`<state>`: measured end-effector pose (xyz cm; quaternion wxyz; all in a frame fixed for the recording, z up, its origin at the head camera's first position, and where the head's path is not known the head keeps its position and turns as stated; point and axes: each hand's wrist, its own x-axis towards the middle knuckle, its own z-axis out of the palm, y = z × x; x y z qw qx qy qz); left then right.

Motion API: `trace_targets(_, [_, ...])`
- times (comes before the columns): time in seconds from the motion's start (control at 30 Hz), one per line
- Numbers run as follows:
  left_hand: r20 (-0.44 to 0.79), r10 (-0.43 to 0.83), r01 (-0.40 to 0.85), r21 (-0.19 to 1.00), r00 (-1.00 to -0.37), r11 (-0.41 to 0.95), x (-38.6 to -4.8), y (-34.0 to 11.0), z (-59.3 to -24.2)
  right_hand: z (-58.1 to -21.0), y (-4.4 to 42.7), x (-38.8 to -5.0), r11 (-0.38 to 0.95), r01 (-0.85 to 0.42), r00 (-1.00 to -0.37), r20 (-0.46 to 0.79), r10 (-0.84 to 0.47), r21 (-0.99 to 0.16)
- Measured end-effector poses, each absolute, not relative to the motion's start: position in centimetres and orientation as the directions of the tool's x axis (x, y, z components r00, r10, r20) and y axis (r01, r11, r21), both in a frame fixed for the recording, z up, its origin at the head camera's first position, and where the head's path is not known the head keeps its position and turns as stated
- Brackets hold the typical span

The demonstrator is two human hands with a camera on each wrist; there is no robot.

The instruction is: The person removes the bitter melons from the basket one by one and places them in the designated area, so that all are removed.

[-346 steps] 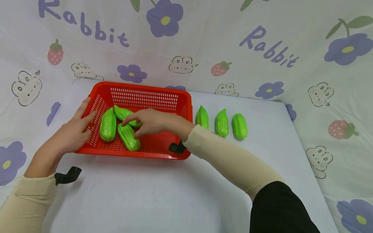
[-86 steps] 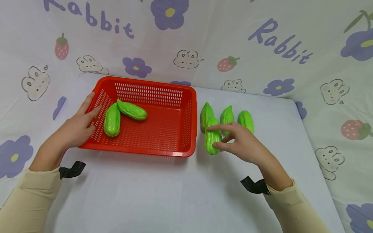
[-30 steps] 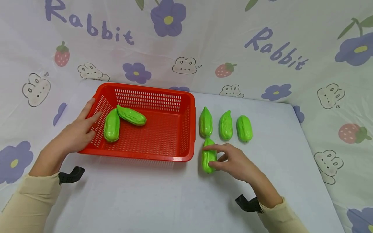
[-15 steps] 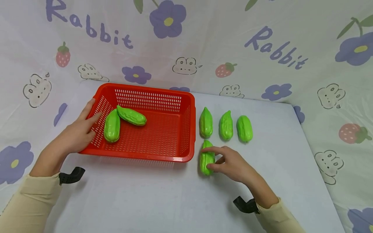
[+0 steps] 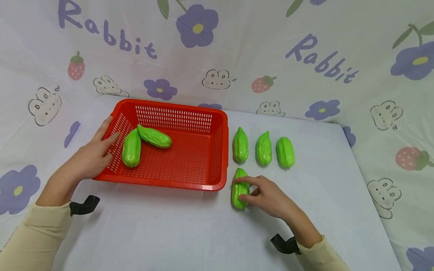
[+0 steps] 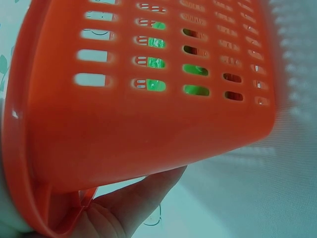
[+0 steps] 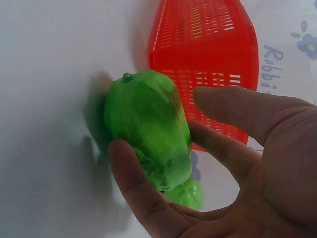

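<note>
A red plastic basket (image 5: 183,184) sits on the white table, with two bright green bitter melons lying inside, one upright along the left (image 5: 131,148) and one slanting behind it (image 5: 155,137). My left hand (image 5: 89,160) grips the basket's left rim; a digit shows under the rim in the left wrist view. To the right of the basket, my right hand (image 5: 266,195) has its fingers curled round another bitter melon (image 5: 240,205) near the table surface. The right wrist view shows fingers along this melon (image 7: 143,114), while the digit nearest the basket appears slightly apart from it.
Three more bitter melons stand in a row behind the right hand: left (image 5: 240,146), middle (image 5: 264,149) and right (image 5: 285,153). A patterned cloth (image 5: 217,45) hangs behind the table. Black camera mounts (image 5: 84,205) project from both wrists.
Earlier, three melons lay in the basket; one left it in the right hand. That melon was over the row, then came down in front of it and has shifted slightly nearer. The left hand stays put.
</note>
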<state>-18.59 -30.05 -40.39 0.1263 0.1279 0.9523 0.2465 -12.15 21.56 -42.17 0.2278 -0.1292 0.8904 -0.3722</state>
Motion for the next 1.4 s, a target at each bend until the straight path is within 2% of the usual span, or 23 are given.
trace_targets(0.83, [-0.132, 0.310, 0.203, 0.511, -0.942, 0.835, -18.9, -30.0, -40.7, -42.2, 21.8, -12.4, 0.623, -0.067, -0.840, -0.293, -0.457, -0.780])
trace_targets(1.4, [-0.139, 0.306, 0.196, 0.512, -0.942, 0.836, -18.8, -29.8, -40.4, -39.2, 23.3, -13.4, 0.674, -0.147, -0.902, -0.182, -0.392, -0.724])
